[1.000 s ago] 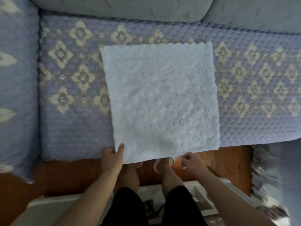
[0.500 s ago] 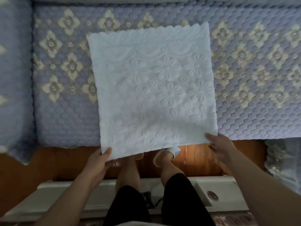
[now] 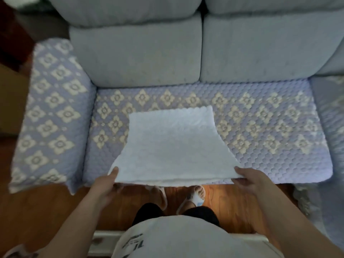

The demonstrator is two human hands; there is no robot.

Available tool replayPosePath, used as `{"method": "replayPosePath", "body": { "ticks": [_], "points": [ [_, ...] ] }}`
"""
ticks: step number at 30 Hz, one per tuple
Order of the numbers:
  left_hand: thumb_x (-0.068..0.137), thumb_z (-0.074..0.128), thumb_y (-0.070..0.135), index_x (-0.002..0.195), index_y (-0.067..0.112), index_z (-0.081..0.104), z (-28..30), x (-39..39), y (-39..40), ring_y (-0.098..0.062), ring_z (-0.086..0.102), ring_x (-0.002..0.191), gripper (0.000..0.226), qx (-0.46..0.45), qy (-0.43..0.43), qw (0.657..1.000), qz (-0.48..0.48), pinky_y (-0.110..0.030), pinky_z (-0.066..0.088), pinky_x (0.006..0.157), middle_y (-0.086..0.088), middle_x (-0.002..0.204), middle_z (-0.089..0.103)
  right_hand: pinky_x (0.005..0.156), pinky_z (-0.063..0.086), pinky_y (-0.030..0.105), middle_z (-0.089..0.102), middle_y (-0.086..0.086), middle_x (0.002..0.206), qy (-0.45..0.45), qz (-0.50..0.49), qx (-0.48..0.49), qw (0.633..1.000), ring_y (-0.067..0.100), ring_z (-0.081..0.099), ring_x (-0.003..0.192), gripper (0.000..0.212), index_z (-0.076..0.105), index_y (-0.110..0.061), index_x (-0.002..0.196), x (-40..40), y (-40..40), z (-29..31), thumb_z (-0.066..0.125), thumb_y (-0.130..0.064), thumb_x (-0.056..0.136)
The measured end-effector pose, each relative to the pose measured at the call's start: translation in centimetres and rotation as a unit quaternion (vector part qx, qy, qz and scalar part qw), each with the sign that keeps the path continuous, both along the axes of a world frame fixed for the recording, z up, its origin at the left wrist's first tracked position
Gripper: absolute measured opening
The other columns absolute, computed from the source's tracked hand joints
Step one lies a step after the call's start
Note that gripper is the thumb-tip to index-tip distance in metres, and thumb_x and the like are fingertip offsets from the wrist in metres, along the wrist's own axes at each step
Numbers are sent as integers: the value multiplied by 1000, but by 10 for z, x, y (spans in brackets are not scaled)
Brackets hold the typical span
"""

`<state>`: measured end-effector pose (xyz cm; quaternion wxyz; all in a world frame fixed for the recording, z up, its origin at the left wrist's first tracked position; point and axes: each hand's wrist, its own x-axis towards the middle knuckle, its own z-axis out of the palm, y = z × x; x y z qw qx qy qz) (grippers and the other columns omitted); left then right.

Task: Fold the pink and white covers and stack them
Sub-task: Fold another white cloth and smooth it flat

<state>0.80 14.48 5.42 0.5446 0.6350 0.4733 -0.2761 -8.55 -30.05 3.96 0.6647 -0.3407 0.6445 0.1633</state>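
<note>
Both hands hold the white cover (image 3: pixel 171 144) by its near corners: the left hand (image 3: pixel 107 185) pinches the left corner with the thumb on top, and the right hand (image 3: pixel 248 180) grips the right corner the same way. The near edge is lifted off the sofa seat (image 3: pixel 260 131) while the far, scalloped edge seems to rest on the seat. No pink cover is in view. The likely next move is carrying the near edge over to the far one. If one grip loosens, that corner would drop and the fold would skew. The quilted cloth looks thick, so uneven pulling could leave the edges misaligned.
</note>
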Motion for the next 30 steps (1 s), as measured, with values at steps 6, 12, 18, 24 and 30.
{"method": "replayPosePath", "body": {
  "ticks": [6,12,18,24,30],
  "points": [
    [100,57,8,117,2,54,34,-20,-8,-21,57,80,18,-93,29,990,106,-24,56,46,-13,99,61,43,57,30,62,18,103,-3,11,-51,999,26,62,83,12,58,2,95,-12,1,26,69,-5,91],
    [99,60,12,112,3,57,39,-22,-9,-13,48,64,16,-64,32,996,49,-19,50,42,-11,86,57,71,57,36,63,19,108,-63,-40,-15,997,28,63,95,11,58,2,99,-21,-4,26,62,-8,96],
    [93,68,9,99,6,59,42,-42,-4,-14,51,64,11,-91,80,992,20,-22,50,42,-8,79,59,47,58,30,63,16,102,-35,-37,-13,999,25,63,88,10,59,-1,99,-33,-4,21,63,-10,97],
    [94,67,10,114,6,60,34,-57,7,-16,53,65,22,-124,74,988,63,-25,52,47,-9,82,60,49,60,33,62,15,103,-37,-38,-6,999,25,62,91,10,58,-1,100,-42,-4,21,61,-10,98],
    [94,65,5,119,7,56,24,-65,5,-15,54,66,26,-102,74,991,46,-22,52,46,-9,86,57,64,61,42,59,17,101,-11,43,-69,997,30,62,86,15,54,1,106,-44,-9,13,61,-9,98]
  ]
}}
